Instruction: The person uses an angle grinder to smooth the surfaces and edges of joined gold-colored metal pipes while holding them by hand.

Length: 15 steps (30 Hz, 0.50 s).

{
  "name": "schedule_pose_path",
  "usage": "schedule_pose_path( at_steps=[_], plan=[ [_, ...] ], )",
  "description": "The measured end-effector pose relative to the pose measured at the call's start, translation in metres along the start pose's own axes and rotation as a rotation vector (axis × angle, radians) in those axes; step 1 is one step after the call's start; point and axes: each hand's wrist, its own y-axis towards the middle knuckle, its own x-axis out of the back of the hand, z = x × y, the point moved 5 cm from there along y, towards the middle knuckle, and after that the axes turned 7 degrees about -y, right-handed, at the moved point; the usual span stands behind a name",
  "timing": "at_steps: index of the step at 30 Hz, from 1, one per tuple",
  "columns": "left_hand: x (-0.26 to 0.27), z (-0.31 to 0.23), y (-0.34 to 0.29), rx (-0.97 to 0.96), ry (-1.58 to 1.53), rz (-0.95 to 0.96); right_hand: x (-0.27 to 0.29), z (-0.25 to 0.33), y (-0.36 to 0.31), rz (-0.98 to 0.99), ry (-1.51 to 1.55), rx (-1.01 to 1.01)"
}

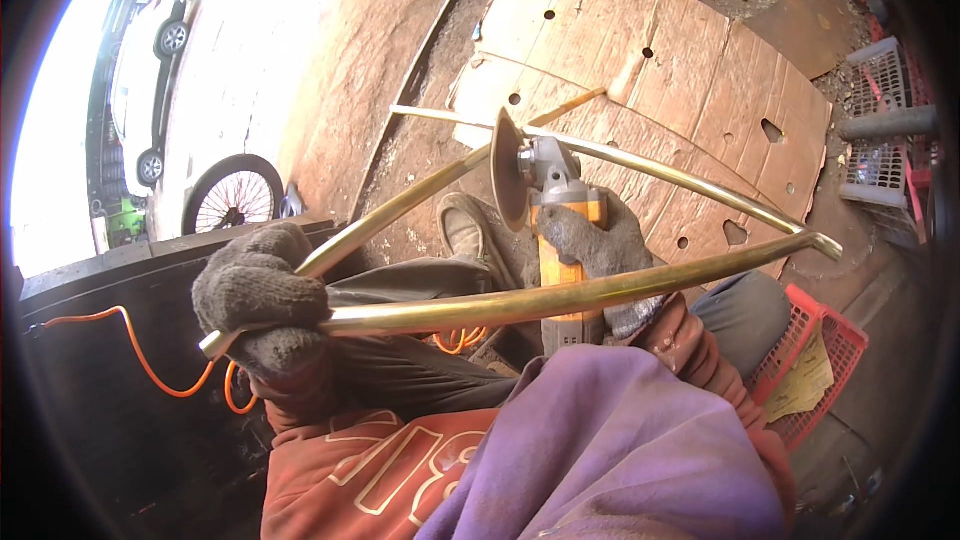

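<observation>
My left hand [258,290], in a dark grey knitted glove, is closed round a corner of a brass-coloured metal tube frame [540,302]. One slightly bowed tube runs across in front of me; two others cross farther off. My right hand [612,240], also gloved, grips the orange body of an angle grinder [560,265] behind the near tube. The grinder's round disc [509,175] stands on edge by the crossing of the far tubes. Whether the disc touches a tube, or spins, I cannot tell.
Flattened cardboard [690,90] with holes covers the ground ahead. A red plastic basket [835,360] is at my right, a pale crate [875,125] farther off. An orange cable [130,325] hangs over a black surface at left. Beyond are a spoked wheel [235,198] and a white car [140,90].
</observation>
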Motion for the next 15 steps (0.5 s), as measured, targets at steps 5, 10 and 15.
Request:
schedule_pose_path(
  at_steps=[5,10,15],
  plan=[
    [0.004,0.003,-0.008,0.02,-0.03,0.011,0.005,-0.003,-0.003,0.028,-0.092,0.122],
    [0.002,0.002,-0.004,0.036,-0.004,-0.002,-0.001,-0.004,-0.003,-0.017,-0.037,-0.022],
    [0.008,-0.003,-0.009,0.064,0.036,-0.016,-0.001,-0.015,0.0,0.069,-0.085,0.143]
  ],
)
